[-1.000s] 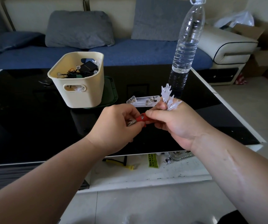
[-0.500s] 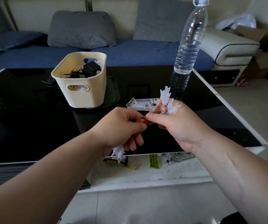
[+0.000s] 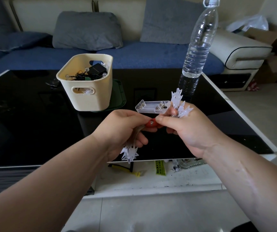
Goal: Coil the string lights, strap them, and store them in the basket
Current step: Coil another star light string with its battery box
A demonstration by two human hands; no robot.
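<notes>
**Glossy black table (image 3: 25, 114): strap going on, basket waiting**

Behind the table's far edge runs a blue sofa (image 3: 151, 59). Left of middle, toward that far edge, stands the cream basket (image 3: 92, 99), already holding dark wired lights and a black box.

Over the near edge, the left hand (image 3: 122, 129) is clenched round one end of the string lights (image 3: 129, 154). The gathered wires run out under its fingers, and a cluster of clear star bulbs hangs below it. A second ago that cluster was hidden behind the hand. The hand has since rolled and the bundle has drawn out, so the coil now lies lengthways between the two hands.

At its waist sits the red strap (image 3: 151, 124), pinched between the fingertips of both hands, and more of it shows than before. The right hand (image 3: 191, 131) grasps the other end of the coil. More star bulbs and the clear battery box (image 3: 152, 107) stick up above its knuckles.

At the far right edge a water bottle (image 3: 198, 47) stands upright, apart from the hands.

Coiling looks finished and strapping is the step in hand. Whether the strap is fastened yet I cannot tell. Once it is, the bundle has to travel left and away to the basket.
</notes>
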